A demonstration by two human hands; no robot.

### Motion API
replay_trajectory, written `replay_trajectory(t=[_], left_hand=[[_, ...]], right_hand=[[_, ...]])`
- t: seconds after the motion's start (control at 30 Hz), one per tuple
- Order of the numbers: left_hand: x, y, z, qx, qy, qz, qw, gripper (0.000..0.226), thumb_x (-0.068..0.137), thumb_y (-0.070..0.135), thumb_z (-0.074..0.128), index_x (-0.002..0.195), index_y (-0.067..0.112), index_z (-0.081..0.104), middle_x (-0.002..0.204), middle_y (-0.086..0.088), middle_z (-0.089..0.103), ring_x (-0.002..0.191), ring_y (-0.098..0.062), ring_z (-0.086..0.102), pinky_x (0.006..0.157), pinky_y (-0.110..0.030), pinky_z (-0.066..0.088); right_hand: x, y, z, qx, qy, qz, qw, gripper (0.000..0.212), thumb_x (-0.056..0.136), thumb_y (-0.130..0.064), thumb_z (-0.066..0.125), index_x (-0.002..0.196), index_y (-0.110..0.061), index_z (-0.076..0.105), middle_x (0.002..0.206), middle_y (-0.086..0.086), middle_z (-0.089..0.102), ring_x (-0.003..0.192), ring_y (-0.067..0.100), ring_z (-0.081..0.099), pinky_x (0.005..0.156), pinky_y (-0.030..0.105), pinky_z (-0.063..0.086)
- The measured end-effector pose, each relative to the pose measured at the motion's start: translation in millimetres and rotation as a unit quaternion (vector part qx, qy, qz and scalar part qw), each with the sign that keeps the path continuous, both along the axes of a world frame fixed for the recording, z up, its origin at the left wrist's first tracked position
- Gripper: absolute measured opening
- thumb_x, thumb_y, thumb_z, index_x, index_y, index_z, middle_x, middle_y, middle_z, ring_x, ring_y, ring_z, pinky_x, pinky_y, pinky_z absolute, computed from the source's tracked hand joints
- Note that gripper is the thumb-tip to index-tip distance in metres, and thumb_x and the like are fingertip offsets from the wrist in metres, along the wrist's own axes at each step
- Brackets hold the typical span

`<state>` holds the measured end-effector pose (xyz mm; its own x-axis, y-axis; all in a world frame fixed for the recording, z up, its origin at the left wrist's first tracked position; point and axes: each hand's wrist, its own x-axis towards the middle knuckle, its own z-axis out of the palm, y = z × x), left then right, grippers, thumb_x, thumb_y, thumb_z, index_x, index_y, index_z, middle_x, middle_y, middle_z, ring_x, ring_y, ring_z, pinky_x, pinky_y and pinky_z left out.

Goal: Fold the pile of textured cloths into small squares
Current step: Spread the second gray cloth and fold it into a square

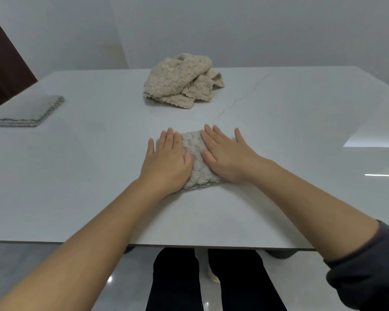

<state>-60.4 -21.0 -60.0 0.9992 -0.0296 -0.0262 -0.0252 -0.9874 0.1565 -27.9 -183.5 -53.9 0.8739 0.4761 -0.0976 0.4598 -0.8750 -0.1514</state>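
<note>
A small folded beige textured cloth (195, 162) lies on the white table (76, 187) in front of me. My left hand (166, 162) lies flat on its left part with straight fingers. My right hand (227, 153) presses flat on its right part, fingers spread. Only the cloth's middle strip and near edge show between the hands. Farther back at the table's centre sits a loose pile of beige textured cloths (182, 80), crumpled and unfolded.
A stack of folded grey-white cloths (29, 112) rests at the table's far left edge. The table's near edge (189, 245) runs just above my legs. A dark door or panel stands at the far left, a white wall behind.
</note>
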Motion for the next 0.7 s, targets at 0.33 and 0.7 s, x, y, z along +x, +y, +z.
replay_trajectory(t=[0.33,0.7], left_hand=[[-8.4,-0.8,-1.8,0.019,-0.011,-0.003,1.0,0.062,0.102,0.036,0.015,0.154,0.006,-0.001,0.162,-0.01,-0.006,0.149,-0.02,-0.008,0.12,-0.04,-0.008],[-12.2,-1.9,-3.5,0.001,-0.04,-0.031,0.999,0.06,0.102,0.033,0.016,0.154,0.006,-0.001,0.163,-0.009,-0.004,0.149,-0.018,-0.007,0.121,-0.037,-0.006]], right_hand=[[-6.0,-4.1,-1.1,0.0,-0.005,0.01,1.0,0.06,0.104,-0.039,0.014,0.156,-0.015,-0.003,0.164,-0.001,-0.01,0.15,0.012,-0.009,0.119,0.052,-0.008],[-11.2,2.1,-1.4,0.011,-0.035,0.033,0.999,0.06,0.103,-0.037,0.015,0.156,-0.015,-0.004,0.163,-0.001,-0.012,0.149,0.013,-0.013,0.119,0.05,-0.009]])
